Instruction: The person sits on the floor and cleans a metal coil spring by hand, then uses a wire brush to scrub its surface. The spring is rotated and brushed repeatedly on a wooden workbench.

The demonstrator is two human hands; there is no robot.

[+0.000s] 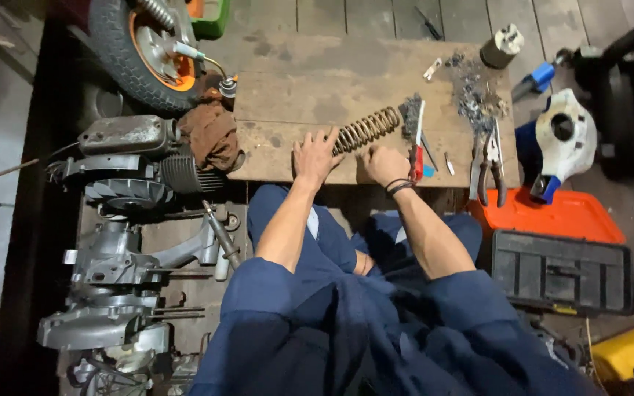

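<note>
A rusty coil spring [366,129] lies slanted on a worn wooden board [295,95]. My left hand [315,156] rests flat on the board with fingers spread, its fingertips touching the spring's lower end. Just right of it, my right hand [384,164] is curled near the board's front edge, with dark bands on the wrist, beside a red-handled tool [417,150]. I cannot tell whether the right hand holds anything. Both sleeves are dark blue.
Pliers [492,165], small metal bits and dark debris [478,99] lie on the board's right part. An engine [133,172] and a wheel [148,48] sit left; a brown rag [210,132] is at the board's corner. An orange tray [552,214] and black toolbox [563,273] stand right.
</note>
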